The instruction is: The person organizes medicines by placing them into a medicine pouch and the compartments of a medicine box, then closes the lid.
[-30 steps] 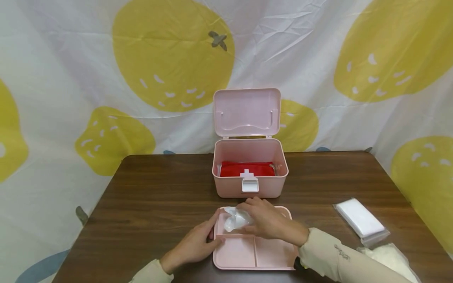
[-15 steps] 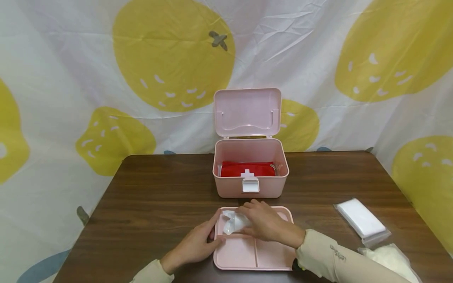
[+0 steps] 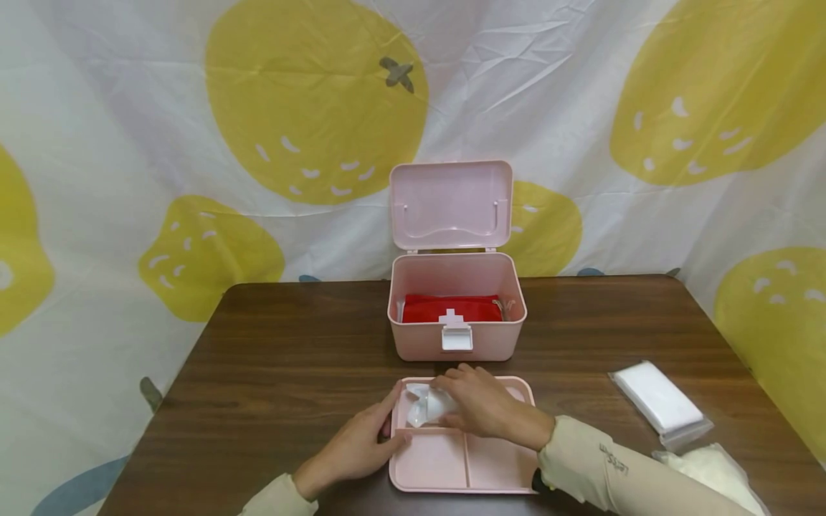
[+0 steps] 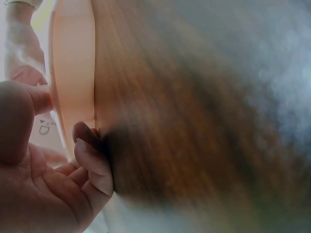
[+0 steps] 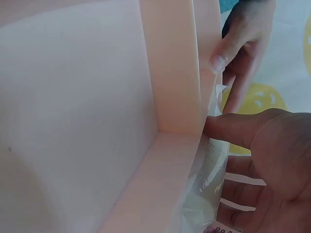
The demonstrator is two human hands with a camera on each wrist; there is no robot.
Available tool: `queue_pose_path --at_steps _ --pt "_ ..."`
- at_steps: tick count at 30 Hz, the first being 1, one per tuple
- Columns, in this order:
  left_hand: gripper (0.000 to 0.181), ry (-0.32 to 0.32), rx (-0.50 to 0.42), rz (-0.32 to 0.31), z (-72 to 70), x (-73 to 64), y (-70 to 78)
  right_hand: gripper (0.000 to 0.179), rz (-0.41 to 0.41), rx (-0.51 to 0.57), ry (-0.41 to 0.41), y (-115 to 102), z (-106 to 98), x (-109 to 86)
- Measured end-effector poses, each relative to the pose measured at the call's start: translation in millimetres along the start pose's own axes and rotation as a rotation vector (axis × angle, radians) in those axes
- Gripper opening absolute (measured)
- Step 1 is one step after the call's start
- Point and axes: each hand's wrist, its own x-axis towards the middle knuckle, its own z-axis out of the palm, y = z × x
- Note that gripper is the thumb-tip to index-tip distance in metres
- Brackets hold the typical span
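Observation:
A shallow pink divided tray (image 3: 427, 462) lies on the table in front of the open pink box. My left hand (image 3: 360, 443) holds the tray by its left side, thumb over the rim; in the left wrist view its fingers curl against the outer wall (image 4: 73, 58). At the tray's long back compartment, my right hand (image 3: 482, 403) grips a small white packet in clear plastic (image 3: 426, 405). The right wrist view has the thumb on one side of the packet (image 5: 206, 179) and the fingers on the other. The palm covers the packet's right part.
Behind the tray stands the pink box (image 3: 413, 342), lid (image 3: 450, 204) raised, with a red pouch (image 3: 445, 308) inside. To the right lie a flat white pack in a clear bag (image 3: 658, 398) and a bag of cream-white soft material (image 3: 713, 473). A fruit-print cloth (image 3: 323, 93) hangs behind the table.
My right hand has lowered slightly, and the packet has gone from tilted and raised to lying lower in the back compartment. My left hand has kept its place on the tray.

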Motion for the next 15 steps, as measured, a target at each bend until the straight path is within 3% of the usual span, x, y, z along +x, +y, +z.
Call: queue_pose_path --at_steps 15 --pt "0.077 0.009 0.0 0.007 0.6 -0.2 0.2 0.05 0.012 -0.04 0.008 -1.8 0.0 -0.9"
